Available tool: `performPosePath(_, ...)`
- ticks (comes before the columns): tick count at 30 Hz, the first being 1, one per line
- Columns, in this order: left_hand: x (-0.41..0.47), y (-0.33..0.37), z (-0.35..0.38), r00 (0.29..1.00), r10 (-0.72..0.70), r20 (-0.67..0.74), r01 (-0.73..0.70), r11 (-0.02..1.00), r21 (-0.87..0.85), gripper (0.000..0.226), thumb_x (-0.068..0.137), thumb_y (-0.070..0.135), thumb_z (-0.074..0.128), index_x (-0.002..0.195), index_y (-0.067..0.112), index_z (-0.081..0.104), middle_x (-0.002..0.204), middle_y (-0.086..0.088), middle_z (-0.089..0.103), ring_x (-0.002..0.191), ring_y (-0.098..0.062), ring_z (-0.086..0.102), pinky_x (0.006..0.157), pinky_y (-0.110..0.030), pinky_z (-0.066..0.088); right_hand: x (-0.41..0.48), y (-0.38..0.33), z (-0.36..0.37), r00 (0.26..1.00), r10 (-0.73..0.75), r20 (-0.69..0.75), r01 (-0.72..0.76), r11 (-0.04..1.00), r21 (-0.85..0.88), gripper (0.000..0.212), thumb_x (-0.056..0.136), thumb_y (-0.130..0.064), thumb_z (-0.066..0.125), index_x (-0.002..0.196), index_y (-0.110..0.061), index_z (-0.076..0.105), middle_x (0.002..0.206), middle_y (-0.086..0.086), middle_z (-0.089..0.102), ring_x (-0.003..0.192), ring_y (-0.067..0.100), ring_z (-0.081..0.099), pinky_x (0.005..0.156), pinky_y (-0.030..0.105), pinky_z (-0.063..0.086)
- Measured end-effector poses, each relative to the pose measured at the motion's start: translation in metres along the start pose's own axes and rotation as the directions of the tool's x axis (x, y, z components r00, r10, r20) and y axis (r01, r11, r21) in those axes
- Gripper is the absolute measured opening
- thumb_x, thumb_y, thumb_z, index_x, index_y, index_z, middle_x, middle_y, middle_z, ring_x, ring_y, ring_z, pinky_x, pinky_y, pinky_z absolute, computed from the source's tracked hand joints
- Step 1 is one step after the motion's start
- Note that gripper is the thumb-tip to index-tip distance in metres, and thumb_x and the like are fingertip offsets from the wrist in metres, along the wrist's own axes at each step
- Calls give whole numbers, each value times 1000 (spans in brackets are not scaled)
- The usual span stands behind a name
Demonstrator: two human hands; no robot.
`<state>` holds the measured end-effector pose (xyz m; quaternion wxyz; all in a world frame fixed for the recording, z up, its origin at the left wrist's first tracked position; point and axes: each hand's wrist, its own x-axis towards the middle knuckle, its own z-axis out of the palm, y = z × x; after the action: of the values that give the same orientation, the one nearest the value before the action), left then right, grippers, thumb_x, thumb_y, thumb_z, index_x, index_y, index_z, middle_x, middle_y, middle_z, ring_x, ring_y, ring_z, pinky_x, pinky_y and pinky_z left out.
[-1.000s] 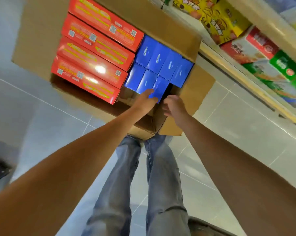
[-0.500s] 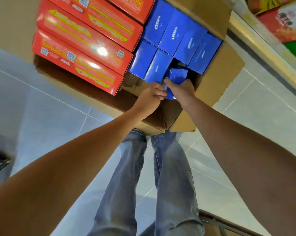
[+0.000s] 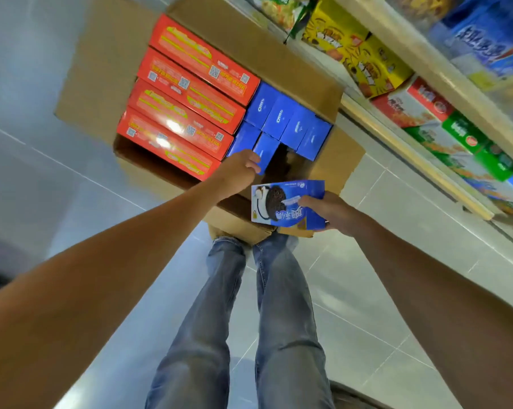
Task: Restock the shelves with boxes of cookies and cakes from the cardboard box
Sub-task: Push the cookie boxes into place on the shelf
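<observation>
Over the floor tiles [image 3: 42,178], my right hand [image 3: 329,212] is gripping a blue cookie box [image 3: 287,205] just lifted out of the cardboard box [image 3: 337,160], ready for the shelves [image 3: 408,154], while my left hand [image 3: 240,168] is curling round the next blue box [image 3: 267,147] inside.

Brown cardboard box [image 3: 332,95] holds red-orange boxes [image 3: 187,110] (yellow print) and solid blue boxes [image 3: 290,125]; one lifted blue box [image 3: 290,206] shows a black-and-white cookie; pale grey floor tiles [image 3: 367,305].
</observation>
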<state>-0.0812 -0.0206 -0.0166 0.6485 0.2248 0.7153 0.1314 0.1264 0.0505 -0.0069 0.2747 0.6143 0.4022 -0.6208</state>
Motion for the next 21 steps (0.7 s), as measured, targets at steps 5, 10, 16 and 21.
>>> performPosePath(5,-71,71,-15,970,71,232,-129,961,243,56,94,9,50,145,19,30,148,-3,40,132,-23,44,101,-34,39,-94,-36,-20,981,-128,145,163,950,-265,32,87,-13,64,119,-12,58,109,14,66,98,27,64,70,27,49)
performPosePath(10,-149,140,-38,924,159,349,-309,846,434,94,85,28,69,152,27,3,158,1,18,144,-19,24,113,-38,28,-187,-96,-43,949,-236,209,289,914,-286,28,78,-31,73,102,-23,60,97,10,66,81,22,63,73,31,50)
performPosePath(16,-237,216,-87,873,479,89,-485,832,269,71,79,25,75,135,16,32,108,4,56,108,-24,58,84,-15,49,-306,-153,-69,868,-496,30,494,858,-142,77,65,-56,78,129,-22,52,132,8,57,111,22,60,96,42,48)
performPosePath(21,-295,258,-130,825,521,-218,-551,827,-109,50,84,21,69,116,14,32,96,-10,60,78,-22,60,50,-23,55,-393,-185,-83,770,-625,-127,612,780,-131,72,90,-41,58,150,-21,22,146,4,41,127,27,48,99,42,46)
